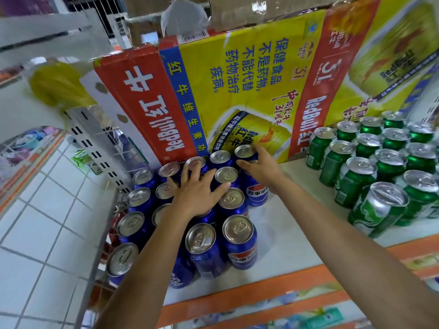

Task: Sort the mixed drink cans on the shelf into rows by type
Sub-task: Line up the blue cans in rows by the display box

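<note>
The blue aluminium drink cans with silver tops [240,243] stand upright in a tight block beneath and around both hands, in rows running from the near shelf edge back toward the fingertips. The left hand [197,191] lies spread over the tops in the middle of the block. Its fingers are straight and splayed, pressing rather than holding any one can. The right hand [260,168] is just to its right, not touching it. It is laid over a blue can with a red and white logo [255,193] at the block's outer back corner, fingertips reaching the rearmost can. I cannot tell whether it grips that can or only nudges it. The sorting looks nearly done, and the step in hand seems to be squaring up the blue block. Judged from here, it would go best with the left palm kept flat as a stop. The right hand should slide the logo can sideways from low on its body, not from the rim, so it does not tip. That can should line up with the two cans nearer the wrist. Pushing too hard could shove the cans beyond the left hand, which stand at the shelf's side edge. Well to the right of the right hand, across bare white shelf board [292,229], the green aluminium drink cans [377,205] keep their own group. A large yellow and red cardboard drink carton [249,79] stands just past the fingertips.
</note>
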`<state>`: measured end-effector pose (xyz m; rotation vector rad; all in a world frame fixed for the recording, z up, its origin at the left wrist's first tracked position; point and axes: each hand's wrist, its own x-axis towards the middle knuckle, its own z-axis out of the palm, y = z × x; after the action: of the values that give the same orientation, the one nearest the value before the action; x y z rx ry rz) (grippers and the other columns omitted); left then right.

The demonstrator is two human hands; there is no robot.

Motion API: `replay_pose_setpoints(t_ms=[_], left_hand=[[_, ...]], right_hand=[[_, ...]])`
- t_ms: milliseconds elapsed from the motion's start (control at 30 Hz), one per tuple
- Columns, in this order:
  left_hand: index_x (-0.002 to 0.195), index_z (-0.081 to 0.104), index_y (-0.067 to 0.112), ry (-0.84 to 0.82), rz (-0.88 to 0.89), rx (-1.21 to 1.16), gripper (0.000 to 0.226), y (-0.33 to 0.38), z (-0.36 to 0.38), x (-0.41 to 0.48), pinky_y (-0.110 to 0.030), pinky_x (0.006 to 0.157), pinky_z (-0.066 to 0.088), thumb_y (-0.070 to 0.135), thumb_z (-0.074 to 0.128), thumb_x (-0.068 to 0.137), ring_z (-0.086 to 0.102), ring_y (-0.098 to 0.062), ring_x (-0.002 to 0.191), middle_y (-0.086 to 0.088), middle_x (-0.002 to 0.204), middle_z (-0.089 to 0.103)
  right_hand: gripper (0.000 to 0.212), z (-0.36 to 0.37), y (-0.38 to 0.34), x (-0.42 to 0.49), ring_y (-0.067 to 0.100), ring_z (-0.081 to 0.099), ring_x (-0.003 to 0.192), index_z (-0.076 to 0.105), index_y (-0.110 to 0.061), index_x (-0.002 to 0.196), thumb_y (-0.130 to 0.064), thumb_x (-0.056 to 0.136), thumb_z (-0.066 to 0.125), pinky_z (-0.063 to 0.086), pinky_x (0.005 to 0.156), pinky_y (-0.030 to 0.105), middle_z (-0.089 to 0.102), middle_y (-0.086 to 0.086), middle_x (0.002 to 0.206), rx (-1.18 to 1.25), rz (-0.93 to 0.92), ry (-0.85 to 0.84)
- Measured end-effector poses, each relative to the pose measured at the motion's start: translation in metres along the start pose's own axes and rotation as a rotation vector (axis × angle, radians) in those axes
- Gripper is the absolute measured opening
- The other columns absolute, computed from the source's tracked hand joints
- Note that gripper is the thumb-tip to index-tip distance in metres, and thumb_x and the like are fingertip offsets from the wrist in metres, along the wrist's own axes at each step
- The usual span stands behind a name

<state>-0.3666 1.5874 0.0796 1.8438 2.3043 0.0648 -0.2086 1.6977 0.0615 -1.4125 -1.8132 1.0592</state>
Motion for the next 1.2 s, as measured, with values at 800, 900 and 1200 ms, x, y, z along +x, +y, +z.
replay_pose_setpoints(t_ms=[800,900,1200], left_hand=[[0.132,0.047,0.023,0.849,-0.277,-0.977,0.041,-0.086,0.056,-0.173,-0.039,0.101,0.043,0.038,0.036,0.096,0.053,-0.011,0.118,0.004,0.125,0.058],[0.133,0.045,0.036,0.815,-0.330,-1.208,0.043,-0.077,0.080,-0.189,-0.045,0.108,0.037,0.037,0.049,0.090,0.046,-0.011,0.128,0.004,0.135,0.052],[0.132,0.041,0.020,0.641,-0.355,-0.987,0.067,-0.088,0.098,-0.190,-0.027,0.090,0.052,0.013,0.073,0.073,0.055,0.000,0.109,0.003,0.121,0.055]], right_hand=[[0.046,0.104,-0.126,-0.155,0.023,0.050,0.112,0.055,-0.013,0.127,-0.029,0.086,0.066,0.039,0.085,0.031,0.057,0.008,0.121,-0.549,-0.999,-0.734],[0.070,0.122,-0.124,-0.156,0.024,0.039,0.120,0.044,-0.020,0.139,-0.051,0.080,0.067,0.037,0.089,0.032,0.046,0.007,0.126,-0.763,-1.066,-0.711],[0.074,0.134,-0.132,-0.154,0.025,0.051,0.110,0.047,-0.011,0.131,-0.056,0.077,0.068,0.040,0.071,0.027,0.045,0.010,0.128,-0.827,-1.018,-0.648]])
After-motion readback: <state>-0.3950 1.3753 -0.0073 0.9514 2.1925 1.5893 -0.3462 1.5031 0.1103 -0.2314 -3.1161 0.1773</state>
